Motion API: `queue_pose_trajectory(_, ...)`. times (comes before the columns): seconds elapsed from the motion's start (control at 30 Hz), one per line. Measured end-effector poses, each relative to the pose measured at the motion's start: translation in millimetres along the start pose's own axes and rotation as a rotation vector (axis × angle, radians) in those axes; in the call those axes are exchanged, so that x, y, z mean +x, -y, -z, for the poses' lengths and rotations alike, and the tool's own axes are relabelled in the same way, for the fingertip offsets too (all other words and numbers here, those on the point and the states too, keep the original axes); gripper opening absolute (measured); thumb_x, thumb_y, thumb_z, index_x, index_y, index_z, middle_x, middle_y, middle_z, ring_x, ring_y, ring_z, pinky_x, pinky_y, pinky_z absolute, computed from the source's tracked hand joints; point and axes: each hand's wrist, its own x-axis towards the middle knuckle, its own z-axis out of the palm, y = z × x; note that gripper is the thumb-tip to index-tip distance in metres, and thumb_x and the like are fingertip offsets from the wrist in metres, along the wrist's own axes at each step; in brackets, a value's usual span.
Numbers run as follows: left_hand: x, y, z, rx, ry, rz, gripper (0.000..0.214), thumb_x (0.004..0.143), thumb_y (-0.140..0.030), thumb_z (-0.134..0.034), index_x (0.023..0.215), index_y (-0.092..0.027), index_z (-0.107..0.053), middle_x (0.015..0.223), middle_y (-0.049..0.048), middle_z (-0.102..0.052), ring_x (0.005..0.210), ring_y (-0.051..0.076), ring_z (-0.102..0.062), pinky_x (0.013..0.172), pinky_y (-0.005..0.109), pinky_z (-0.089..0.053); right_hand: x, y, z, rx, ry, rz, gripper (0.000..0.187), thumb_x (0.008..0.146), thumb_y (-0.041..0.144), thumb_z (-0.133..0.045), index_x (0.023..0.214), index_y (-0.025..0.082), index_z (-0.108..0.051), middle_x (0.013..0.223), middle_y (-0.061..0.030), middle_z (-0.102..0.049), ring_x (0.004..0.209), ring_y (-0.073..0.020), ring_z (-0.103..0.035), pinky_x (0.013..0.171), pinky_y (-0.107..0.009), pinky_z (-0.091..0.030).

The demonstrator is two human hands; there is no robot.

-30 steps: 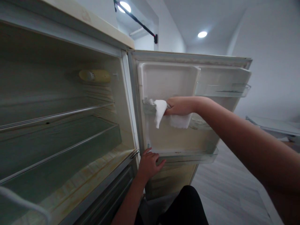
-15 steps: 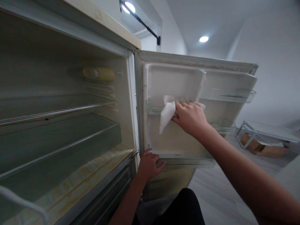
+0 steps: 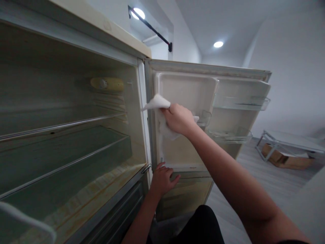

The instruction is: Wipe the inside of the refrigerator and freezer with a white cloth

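My right hand (image 3: 179,118) is closed around a white cloth (image 3: 158,101), at the small shelf on the inner side of the fridge door (image 3: 188,89). Part of the cloth sticks up past my fingers toward the hinge side, and the rest hangs below. Lower down, my left hand (image 3: 164,178) rests at the bottom edge of the door lining, fingers apart and holding nothing. The fridge (image 3: 142,112) stands wide open on the left, with glass shelves (image 3: 76,122) and yellowish stains on its floor.
Clear door racks (image 3: 228,137) jut out on the right part of the door. A white cable or hose (image 3: 27,220) crosses the lower left. On the right, a cardboard box (image 3: 286,159) sits under a low white table (image 3: 297,140). My dark-clothed knee (image 3: 203,223) is below.
My right hand has moved left along the door shelf with the cloth, toward the hinge side. My left hand stays at nearly the same spot.
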Motion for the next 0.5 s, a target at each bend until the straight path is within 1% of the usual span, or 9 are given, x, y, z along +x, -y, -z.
queue_pose_trajectory(0.07,0,0,-0.8,-0.005,-0.006,-0.002,0.037,0.087,-0.047,-0.068,0.063,-0.024,-0.053,0.058,-0.0025,-0.061,0.063,0.017,-0.064,0.105,0.047,-0.051,6,-10,2,0.094,-0.151,-0.065,0.063,0.106,0.052,-0.023,0.143,0.011,-0.054,0.126,-0.0177,-0.068,0.109,-0.0303,-0.067,0.081,-0.032,-0.050)
queue_pose_trajectory(0.17,-1,1,-1.4,-0.010,-0.014,-0.009,0.036,0.088,-0.047,-0.067,0.064,-0.024,-0.052,0.058,-0.0026,-0.061,0.063,0.017,-0.064,0.105,0.047,-0.051,5,-30,9,0.136,-0.556,-0.204,0.066,0.107,0.037,-0.005,0.155,0.001,-0.036,0.146,-0.0227,-0.053,0.132,-0.0270,-0.055,0.097,-0.032,-0.047)
queue_pose_trajectory(0.2,-1,2,-1.3,-0.013,-0.013,-0.011,0.036,0.088,-0.047,-0.067,0.064,-0.024,-0.052,0.058,-0.0027,-0.061,0.063,0.017,-0.064,0.104,0.048,-0.051,4,-36,12,0.108,-0.661,-0.206,0.066,0.106,0.031,-0.003,0.155,-0.001,-0.033,0.151,-0.0237,-0.048,0.139,-0.0258,-0.048,0.104,-0.033,-0.043)
queue_pose_trajectory(0.23,-1,2,-1.2,-0.017,-0.010,-0.013,0.037,0.088,-0.047,-0.067,0.064,-0.024,-0.052,0.058,-0.0028,-0.062,0.062,0.017,-0.063,0.104,0.048,-0.051,3,-41,15,0.060,-0.709,-0.162,0.064,0.105,0.027,-0.005,0.155,-0.001,-0.033,0.155,-0.0234,-0.043,0.144,-0.0250,-0.042,0.110,-0.034,-0.039)
queue_pose_trajectory(0.27,-1,3,-0.9,-0.023,-0.005,-0.014,0.037,0.088,-0.047,-0.067,0.064,-0.024,-0.051,0.058,-0.0030,-0.061,0.061,0.017,-0.063,0.103,0.048,-0.051,3,-45,17,-0.002,-0.688,-0.064,0.062,0.104,0.025,-0.010,0.156,0.001,-0.032,0.158,-0.0221,-0.039,0.148,-0.0249,-0.036,0.114,-0.036,-0.035)
queue_pose_trajectory(0.3,-1,4,-0.6,-0.029,0.000,-0.015,0.037,0.088,-0.047,-0.067,0.063,-0.024,-0.051,0.058,-0.0031,-0.061,0.061,0.017,-0.063,0.103,0.048,-0.051,5,-48,19,-0.064,-0.610,0.067,0.060,0.102,0.025,-0.018,0.157,0.003,-0.032,0.161,-0.0202,-0.036,0.150,-0.0252,-0.031,0.117,-0.037,-0.032)
queue_pose_trajectory(0.37,-1,5,-0.1,-0.040,-0.001,-0.017,0.038,0.088,-0.046,-0.068,0.063,-0.024,-0.050,0.058,-0.0032,-0.061,0.061,0.017,-0.063,0.102,0.048,-0.051,15,-51,21,-0.141,-0.362,0.311,0.061,0.098,0.024,-0.031,0.157,0.007,-0.034,0.162,-0.0164,-0.035,0.151,-0.0251,-0.029,0.119,-0.038,-0.030)
queue_pose_trajectory(0.43,-1,6,-0.1,-0.050,-0.012,-0.016,0.038,0.087,-0.046,-0.068,0.063,-0.024,-0.050,0.057,-0.0032,-0.060,0.062,0.017,-0.063,0.103,0.048,-0.052,28,-51,21,-0.181,-0.143,0.410,0.060,0.094,0.026,-0.042,0.153,0.011,-0.042,0.159,-0.0142,-0.041,0.149,-0.0273,-0.033,0.118,-0.038,-0.031)
queue_pose_trajectory(0.5,-1,6,-0.7,-0.054,-0.020,-0.013,0.037,0.087,-0.045,-0.068,0.062,-0.024,-0.050,0.057,-0.0031,-0.060,0.062,0.017,-0.063,0.103,0.048,-0.051,43,-49,23,-0.234,-0.048,0.388,0.058,0.092,0.032,-0.051,0.147,0.014,-0.051,0.153,-0.0144,-0.049,0.145,-0.0338,-0.038,0.116,-0.043,-0.033)
